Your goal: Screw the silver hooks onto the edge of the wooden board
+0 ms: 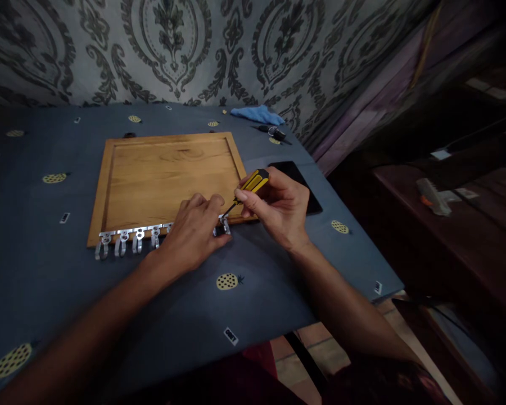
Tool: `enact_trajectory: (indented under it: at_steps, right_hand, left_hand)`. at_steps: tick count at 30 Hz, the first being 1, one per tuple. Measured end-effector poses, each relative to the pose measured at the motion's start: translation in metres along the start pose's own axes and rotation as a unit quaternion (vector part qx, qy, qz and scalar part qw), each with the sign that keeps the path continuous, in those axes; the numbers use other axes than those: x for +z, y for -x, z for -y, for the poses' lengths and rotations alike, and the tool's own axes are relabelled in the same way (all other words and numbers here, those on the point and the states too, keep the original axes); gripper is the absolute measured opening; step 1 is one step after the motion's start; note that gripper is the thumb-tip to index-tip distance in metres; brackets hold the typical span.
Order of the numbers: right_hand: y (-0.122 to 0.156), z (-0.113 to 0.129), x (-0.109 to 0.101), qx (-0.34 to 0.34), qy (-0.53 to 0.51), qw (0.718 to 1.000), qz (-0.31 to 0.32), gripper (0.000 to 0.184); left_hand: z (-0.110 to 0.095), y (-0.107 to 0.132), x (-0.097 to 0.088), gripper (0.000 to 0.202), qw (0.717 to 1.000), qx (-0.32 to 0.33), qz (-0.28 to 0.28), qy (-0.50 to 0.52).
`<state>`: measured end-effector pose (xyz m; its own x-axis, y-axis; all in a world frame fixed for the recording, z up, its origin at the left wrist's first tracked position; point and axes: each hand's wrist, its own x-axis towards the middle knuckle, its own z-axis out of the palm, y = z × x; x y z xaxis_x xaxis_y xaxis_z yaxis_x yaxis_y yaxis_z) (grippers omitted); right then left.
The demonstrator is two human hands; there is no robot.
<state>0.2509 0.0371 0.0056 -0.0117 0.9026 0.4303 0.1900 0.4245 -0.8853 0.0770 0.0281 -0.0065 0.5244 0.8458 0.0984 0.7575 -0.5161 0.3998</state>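
- Screwdriver [255, 181], yellow and black in the handle, is pinched between the thumb and fingers [245, 197] of the right hand [280, 212]; its tip slants down and left onto the right end of the hook rail [126, 239].
- Left hand [193, 233] lies palm down, fingers [202, 202] curled and pressed together over the rail, thumb against the end hook.
- Hook rail lies along the near edge of the wooden board [168, 171]; four hooks show left of the hand.
- By the look of it, work is at the right end only; I cannot tell whether any screw is seated.
- Both forearms reach in from the near side, the right wrist bent inward.
- Board rests on the blue-covered desk [67, 281], a dark phone [293, 169] just beside the right hand.
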Motion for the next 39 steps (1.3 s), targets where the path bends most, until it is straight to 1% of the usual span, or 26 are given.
enact_trajectory:
  at_steps: [5,14,17,25,33,35,39]
  right_hand:
    - [-0.0004,-0.0014,-0.0006,-0.020,0.033,0.999,-0.017,0.041]
    - [0.0025,-0.0063,-0.0020,-0.050,0.080,0.995,-0.036,0.041]
    - [0.0025,-0.0062,-0.0017,-0.052,0.090,0.994,-0.040,0.041]
    - [0.0030,-0.0028,-0.0002,-0.084,0.108,0.989,-0.063,0.043]
    - [0.0041,-0.0034,0.0010,-0.070,0.105,0.990,-0.059,0.044]
    - [0.0040,-0.0031,0.0011,-0.073,0.092,0.991,-0.071,0.043]
    - [0.0025,-0.0005,-0.0006,-0.079,0.072,0.987,-0.117,0.039]
  left_hand:
    - [0.0000,0.0001,-0.0002,0.045,1.000,-0.001,0.002,-0.002]
    - [0.0017,-0.0001,0.0009,0.046,1.000,0.001,0.001,-0.001]
    - [0.0016,-0.0003,0.0010,0.046,1.000,0.002,0.000,-0.002]
    - [0.0001,-0.0005,-0.0005,0.046,1.000,-0.002,0.002,0.002]
    - [0.0009,-0.0008,0.0001,0.048,1.000,-0.003,0.009,0.002]
    - [0.0014,-0.0009,0.0006,0.046,1.000,-0.001,0.007,0.005]
    - [0.0008,-0.0010,0.0000,0.044,1.000,-0.007,0.006,0.008]
